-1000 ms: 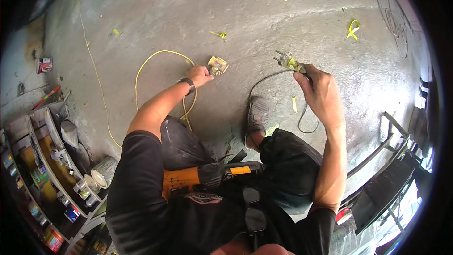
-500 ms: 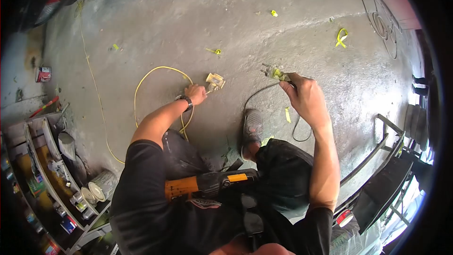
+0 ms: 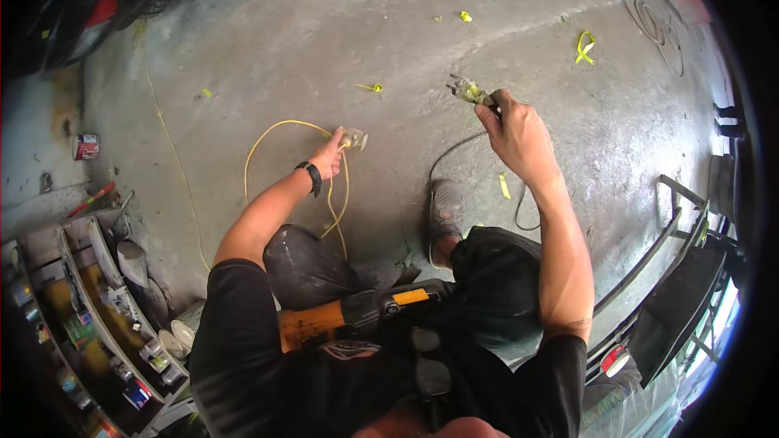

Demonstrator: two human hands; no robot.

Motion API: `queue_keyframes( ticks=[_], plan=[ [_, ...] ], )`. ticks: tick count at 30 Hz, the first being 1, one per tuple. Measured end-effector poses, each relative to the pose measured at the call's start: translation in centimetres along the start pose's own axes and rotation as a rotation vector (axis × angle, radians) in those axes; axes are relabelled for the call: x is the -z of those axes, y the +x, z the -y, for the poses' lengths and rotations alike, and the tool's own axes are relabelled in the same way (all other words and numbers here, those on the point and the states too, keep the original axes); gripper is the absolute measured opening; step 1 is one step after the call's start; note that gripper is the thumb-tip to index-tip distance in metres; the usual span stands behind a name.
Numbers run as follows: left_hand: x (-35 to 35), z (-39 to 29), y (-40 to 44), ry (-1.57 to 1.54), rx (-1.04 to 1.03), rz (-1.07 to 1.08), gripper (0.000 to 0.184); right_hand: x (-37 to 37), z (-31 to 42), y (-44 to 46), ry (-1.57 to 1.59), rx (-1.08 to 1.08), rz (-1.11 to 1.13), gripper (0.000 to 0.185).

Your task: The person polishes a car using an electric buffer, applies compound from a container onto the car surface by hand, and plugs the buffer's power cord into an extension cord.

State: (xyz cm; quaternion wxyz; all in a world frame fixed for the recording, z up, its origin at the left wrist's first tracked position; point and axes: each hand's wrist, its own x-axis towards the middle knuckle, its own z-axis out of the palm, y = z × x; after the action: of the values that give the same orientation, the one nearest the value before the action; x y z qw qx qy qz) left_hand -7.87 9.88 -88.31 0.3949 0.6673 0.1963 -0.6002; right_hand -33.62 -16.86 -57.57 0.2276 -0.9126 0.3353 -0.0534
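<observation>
My left hand (image 3: 329,156) is closed on the yellow extension cord (image 3: 284,124) just behind its pale socket (image 3: 354,139), which points to the right. A loop of that cord hangs below and beside the hand. My right hand (image 3: 519,134) grips a plug (image 3: 468,89) with a clear body and bare metal prongs facing up and left. From this plug a dark cable (image 3: 442,158) curves down past my shoe. Socket and plug are apart, with bare floor between them. An orange and black power tool (image 3: 357,314) lies across my lap.
Yellow-green tape scraps (image 3: 585,47) lie about the concrete floor (image 3: 389,40). At left stand shelves (image 3: 105,300) holding cans and small items. A dark metal frame (image 3: 665,300) stands at right. A coiled hose (image 3: 649,20) lies at the upper right.
My left hand has lifted the socket and turned it, moving it slightly left and up. My right hand has raised the plug a little. The view has shifted slightly.
</observation>
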Motion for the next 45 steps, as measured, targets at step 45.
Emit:
queue_keyframes(
  ticks=[45],
  plan=[
    [-7.7, -0.9, -12.6, 1.087, -1.439, -0.297, 0.036, -8.3, 3.2, 0.6, -0.179, 0.119, 0.385, 0.026]
  ],
)
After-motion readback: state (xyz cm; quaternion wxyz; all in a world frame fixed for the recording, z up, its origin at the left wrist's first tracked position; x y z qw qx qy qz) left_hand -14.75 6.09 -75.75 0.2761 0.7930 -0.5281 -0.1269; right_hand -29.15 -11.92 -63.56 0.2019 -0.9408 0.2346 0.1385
